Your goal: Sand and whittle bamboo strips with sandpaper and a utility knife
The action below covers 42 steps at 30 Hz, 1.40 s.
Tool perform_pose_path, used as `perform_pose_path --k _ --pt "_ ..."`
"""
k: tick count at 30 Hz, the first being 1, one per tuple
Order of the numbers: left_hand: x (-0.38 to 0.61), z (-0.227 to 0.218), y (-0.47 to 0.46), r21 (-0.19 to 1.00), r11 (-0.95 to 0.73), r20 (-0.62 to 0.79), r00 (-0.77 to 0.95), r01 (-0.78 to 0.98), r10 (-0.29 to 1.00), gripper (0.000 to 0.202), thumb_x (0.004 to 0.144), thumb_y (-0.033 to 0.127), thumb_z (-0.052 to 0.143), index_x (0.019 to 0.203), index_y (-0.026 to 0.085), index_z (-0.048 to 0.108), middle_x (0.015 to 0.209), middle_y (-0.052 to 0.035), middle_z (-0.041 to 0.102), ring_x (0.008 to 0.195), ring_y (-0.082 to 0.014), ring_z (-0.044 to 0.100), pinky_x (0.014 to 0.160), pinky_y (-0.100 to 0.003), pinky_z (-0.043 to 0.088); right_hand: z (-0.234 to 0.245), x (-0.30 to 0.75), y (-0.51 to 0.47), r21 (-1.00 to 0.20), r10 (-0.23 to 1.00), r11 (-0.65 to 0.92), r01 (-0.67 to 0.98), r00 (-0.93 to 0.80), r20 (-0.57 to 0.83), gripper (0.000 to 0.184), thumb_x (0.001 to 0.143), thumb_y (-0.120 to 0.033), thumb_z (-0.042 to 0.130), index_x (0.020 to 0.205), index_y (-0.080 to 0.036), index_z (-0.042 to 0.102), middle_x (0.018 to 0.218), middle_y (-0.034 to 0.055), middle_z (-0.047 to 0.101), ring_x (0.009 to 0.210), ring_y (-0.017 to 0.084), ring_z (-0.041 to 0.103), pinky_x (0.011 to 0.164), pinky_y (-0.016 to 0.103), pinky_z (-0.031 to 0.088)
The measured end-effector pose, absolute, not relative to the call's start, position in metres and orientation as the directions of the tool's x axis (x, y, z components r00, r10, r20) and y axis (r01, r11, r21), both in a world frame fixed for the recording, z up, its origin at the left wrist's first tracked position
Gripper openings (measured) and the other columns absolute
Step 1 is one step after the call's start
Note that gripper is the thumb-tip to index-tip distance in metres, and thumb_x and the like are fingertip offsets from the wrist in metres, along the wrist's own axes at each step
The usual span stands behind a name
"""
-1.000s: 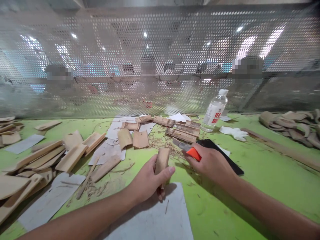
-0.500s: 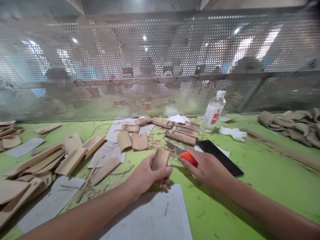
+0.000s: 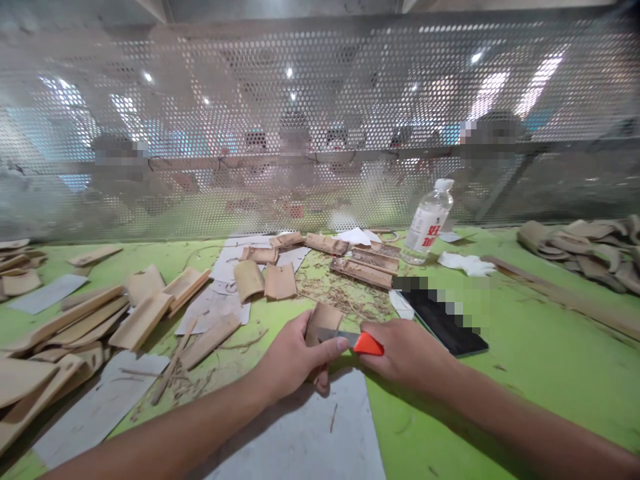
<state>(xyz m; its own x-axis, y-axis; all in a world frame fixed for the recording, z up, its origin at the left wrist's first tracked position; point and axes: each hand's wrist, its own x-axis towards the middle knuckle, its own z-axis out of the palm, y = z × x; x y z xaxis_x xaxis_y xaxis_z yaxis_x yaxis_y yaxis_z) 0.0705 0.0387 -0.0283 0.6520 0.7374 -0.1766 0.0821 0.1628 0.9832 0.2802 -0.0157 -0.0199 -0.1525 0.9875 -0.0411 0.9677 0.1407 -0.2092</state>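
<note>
My left hand grips a short curved bamboo piece, its thumb lying across the near part. In my right hand, closed round the handle, is a knife with an orange handle. The knife's grey blade lies over the face of the bamboo piece, close to my left thumb. Both hands are above the near middle of the green table, partly over a sheet of white paper. The fingers under the bamboo are mostly hidden.
Bamboo pieces are piled at the left, more lie ahead among shavings. A black phone is right of my hands. Behind it stand a plastic bottle and crumpled tissue. A perforated metal screen closes the back.
My right hand has brought the knife left and down, so its blade now crosses the bamboo piece. My left hand still holds that piece, slightly shifted.
</note>
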Motion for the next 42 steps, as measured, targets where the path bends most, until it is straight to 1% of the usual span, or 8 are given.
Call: perform_pose_path --k 4,7,11,19,25,33,39,42 --pt "0.071 -0.026 0.038 0.988 0.109 -0.155 0.633 0.110 0.759 0.044 0.087 0.054 0.077 0.089 0.019 0.050 0.050 0.0061 0.058 0.035 -0.0109 0.053 0.038 -0.022 0.049 -0.018 0.282 -0.015 -0.221 0.992 0.112 0.969 -0.122 -0.034 0.027 0.093 -0.040 0.058 0.075 -0.021 0.059 0.062 -0.0002 0.054 0.056 0.015 0.042 0.055 0.028 0.019" --pt "0.071 -0.024 0.037 0.985 0.113 -0.171 0.625 0.131 0.762 0.043 0.088 0.054 0.076 0.091 0.018 0.053 0.054 0.0039 0.061 0.035 -0.0102 0.055 0.036 -0.018 0.044 -0.013 0.287 -0.011 -0.256 0.999 0.023 0.967 -0.031 -0.026 0.028 0.094 -0.039 0.055 0.072 -0.021 0.055 0.061 -0.0007 0.054 0.055 0.014 0.043 0.054 0.027 0.020" --pt "0.071 -0.023 0.036 0.981 0.150 -0.196 0.638 0.126 0.745 0.047 0.084 0.054 0.080 0.099 0.018 0.053 0.057 0.0039 0.061 0.037 -0.0108 0.057 0.036 -0.017 0.043 -0.009 0.293 -0.007 -0.252 0.999 -0.034 0.967 0.037 0.008 0.024 0.091 -0.031 0.053 0.069 -0.022 0.051 0.061 0.0002 0.055 0.056 0.015 0.045 0.054 0.028 0.022" --pt "0.072 -0.028 0.039 0.982 0.167 -0.188 0.616 0.092 0.765 0.053 0.082 0.055 0.081 0.107 0.017 0.051 0.060 0.0030 0.063 0.039 -0.0135 0.060 0.040 -0.022 0.052 -0.012 0.289 -0.013 -0.312 1.000 -0.010 0.950 0.014 0.011 0.024 0.089 -0.032 0.052 0.068 -0.021 0.050 0.061 0.0008 0.058 0.056 0.015 0.046 0.054 0.029 0.024" --pt "0.072 -0.025 0.035 0.987 0.122 -0.161 0.605 0.104 0.780 0.042 0.086 0.052 0.077 0.092 0.019 0.051 0.055 0.0049 0.061 0.036 -0.0109 0.056 0.037 -0.018 0.043 -0.016 0.284 -0.015 -0.303 0.994 0.054 0.952 -0.080 -0.075 0.027 0.088 -0.036 0.055 0.066 -0.022 0.052 0.059 0.0002 0.055 0.055 0.015 0.044 0.053 0.029 0.023" --pt "0.072 -0.022 0.034 0.985 0.064 -0.142 0.561 0.158 0.816 0.042 0.086 0.057 0.073 0.082 0.019 0.055 0.050 0.0047 0.058 0.034 -0.0110 0.052 0.038 -0.019 0.037 -0.015 0.280 -0.017 -0.225 0.999 0.003 0.974 -0.015 -0.051 0.027 0.091 -0.038 0.055 0.069 -0.022 0.053 0.061 0.0009 0.057 0.056 0.016 0.043 0.054 0.029 0.021" --pt "0.072 -0.025 0.036 0.976 0.180 -0.219 0.589 0.125 0.778 0.054 0.083 0.070 0.071 0.075 0.020 0.055 0.045 0.0036 0.056 0.032 -0.0110 0.049 0.034 -0.019 0.034 -0.003 0.299 -0.005 -0.269 0.990 -0.123 0.955 0.139 0.038 0.027 0.094 -0.033 0.049 0.070 -0.022 0.049 0.060 0.0008 0.054 0.056 0.016 0.044 0.055 0.029 0.024" --pt "0.072 -0.031 0.040 0.962 0.261 -0.265 0.529 0.084 0.806 0.065 0.084 0.084 0.054 0.067 0.022 0.048 0.041 0.0057 0.047 0.028 -0.0100 0.042 0.028 -0.019 0.030 -0.004 0.298 -0.005 -0.298 0.995 -0.078 0.951 0.091 0.032 0.024 0.094 -0.033 0.050 0.072 -0.022 0.049 0.060 0.0001 0.055 0.055 0.015 0.045 0.054 0.028 0.025"
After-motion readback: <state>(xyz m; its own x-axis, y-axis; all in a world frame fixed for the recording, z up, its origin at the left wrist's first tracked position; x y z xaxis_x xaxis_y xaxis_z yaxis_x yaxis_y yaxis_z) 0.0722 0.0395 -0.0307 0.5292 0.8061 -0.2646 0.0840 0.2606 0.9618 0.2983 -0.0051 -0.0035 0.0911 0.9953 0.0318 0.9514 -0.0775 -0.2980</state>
